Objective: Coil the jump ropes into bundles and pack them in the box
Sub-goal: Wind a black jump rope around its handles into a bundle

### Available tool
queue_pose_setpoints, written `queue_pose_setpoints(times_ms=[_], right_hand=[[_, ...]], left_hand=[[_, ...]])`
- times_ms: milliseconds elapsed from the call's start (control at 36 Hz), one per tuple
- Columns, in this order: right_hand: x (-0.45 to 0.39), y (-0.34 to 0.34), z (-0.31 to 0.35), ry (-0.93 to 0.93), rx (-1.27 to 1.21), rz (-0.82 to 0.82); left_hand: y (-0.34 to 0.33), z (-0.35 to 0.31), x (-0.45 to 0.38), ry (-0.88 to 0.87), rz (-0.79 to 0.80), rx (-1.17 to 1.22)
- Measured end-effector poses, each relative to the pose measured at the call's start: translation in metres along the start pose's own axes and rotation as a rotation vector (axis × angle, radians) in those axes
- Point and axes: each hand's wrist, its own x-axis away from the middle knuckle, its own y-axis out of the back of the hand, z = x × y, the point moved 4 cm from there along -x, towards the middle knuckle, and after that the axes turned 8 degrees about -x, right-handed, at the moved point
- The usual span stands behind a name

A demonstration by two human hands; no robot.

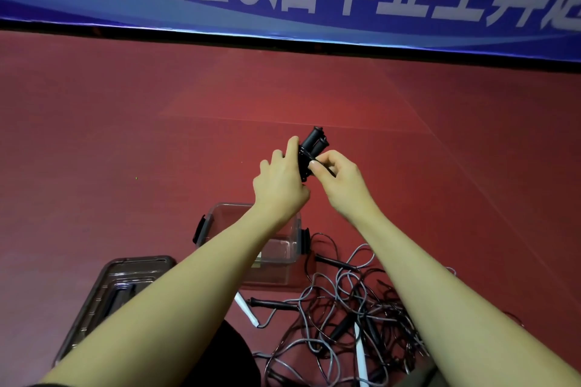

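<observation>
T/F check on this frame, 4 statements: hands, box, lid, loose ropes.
1. Both hands hold a black jump rope bundle raised above the floor. True: the left hand and right hand both grip it.
2. The clear plastic box has its lid on. False: it is open.
3. The dark translucent lid lies right of the box. False: it lies to its left.
4. Tangled loose grey and black ropes lie on the red floor, right of the box. True.

1. My left hand (278, 185) is raised ahead, fingers curled round the coiled rope bundle (311, 148).
2. My right hand (338, 177) pinches the same bundle with thumb and fingertips.
3. Both forearms are bare and outstretched.
</observation>
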Motion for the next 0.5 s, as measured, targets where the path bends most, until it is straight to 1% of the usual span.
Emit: queue_pose_setpoints(times_ms=[83, 139, 194, 278, 333, 417, 500], right_hand=[[-0.001, 0.001, 0.005, 0.027, 0.014, 0.05], [-0.002, 0.003, 0.006, 0.033, 0.038, 0.033], [-0.004, 0.006, 0.004, 0.046, 0.065, -0.076], [-0.006, 0.015, 0.003, 0.022, 0.107, -0.261], [-0.004, 0.017, 0.004, 0.022, 0.047, -0.305], [-0.001, 0.013, 0.01, 0.057, -0.054, -0.257], [-0.003, 0.008, 0.011, -0.001, -0.118, -0.186]], left_hand=[[0.006, 0.002, -0.006, -0.011, -0.075, -0.056], [0.005, 0.004, -0.009, -0.026, -0.059, -0.076], [0.003, 0.006, -0.009, -0.036, -0.041, -0.075], [0.004, 0.006, -0.008, -0.018, -0.043, -0.012], [0.004, 0.003, -0.007, 0.0, -0.049, 0.041], [0.003, 0.002, -0.007, 0.026, -0.033, 0.128], [0.004, 0.004, -0.008, 0.088, -0.026, 0.225]])
